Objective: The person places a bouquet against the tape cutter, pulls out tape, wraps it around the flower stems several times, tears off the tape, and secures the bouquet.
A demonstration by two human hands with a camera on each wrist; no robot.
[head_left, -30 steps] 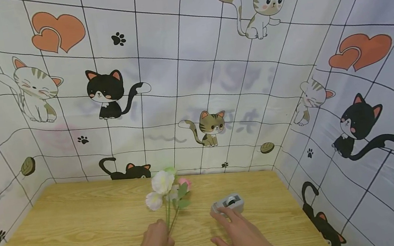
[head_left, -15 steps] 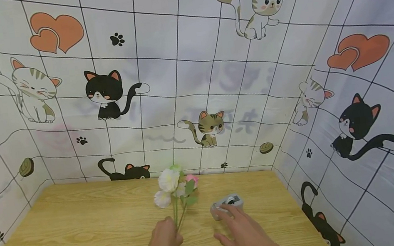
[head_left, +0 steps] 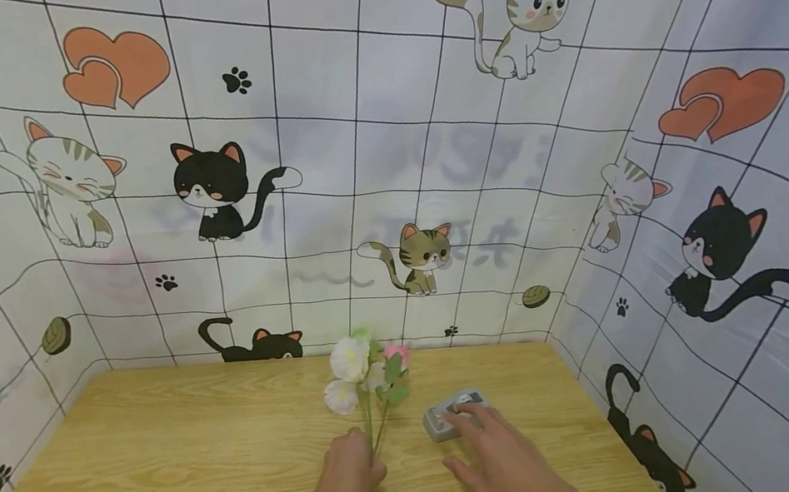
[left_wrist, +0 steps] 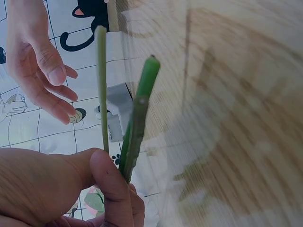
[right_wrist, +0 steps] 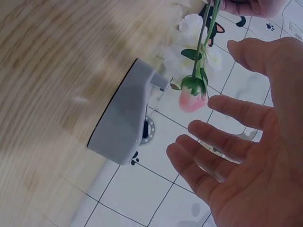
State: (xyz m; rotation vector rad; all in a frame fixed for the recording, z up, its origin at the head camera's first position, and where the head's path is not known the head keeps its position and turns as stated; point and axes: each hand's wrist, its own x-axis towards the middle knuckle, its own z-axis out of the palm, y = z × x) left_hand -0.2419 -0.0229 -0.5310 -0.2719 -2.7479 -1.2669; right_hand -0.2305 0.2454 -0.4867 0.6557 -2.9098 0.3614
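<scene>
My left hand [head_left: 344, 488] grips the green stems [left_wrist: 137, 118] of a small bunch of artificial flowers [head_left: 363, 372], white and pink blooms pointing away from me, just above the wooden table [head_left: 154, 473]. My right hand [head_left: 509, 465] is spread with straight fingers over a grey tape dispenser [head_left: 452, 414]; its fingertips [head_left: 464, 417] reach the dispenser's near edge. In the right wrist view the open hand [right_wrist: 236, 146] hovers beside the dispenser [right_wrist: 123, 113], with a pink bud [right_wrist: 191, 99] hanging between them.
Cloth walls printed with cats and hearts [head_left: 382, 155] enclose the table on the left, back and right. The table's right edge [head_left: 599, 410] lies close beside the dispenser. Bare wood spreads to the left of my hands.
My left hand has carried the flowers to the right, closer to the dispenser. My right hand has also shifted slightly right and stays over the dispenser.
</scene>
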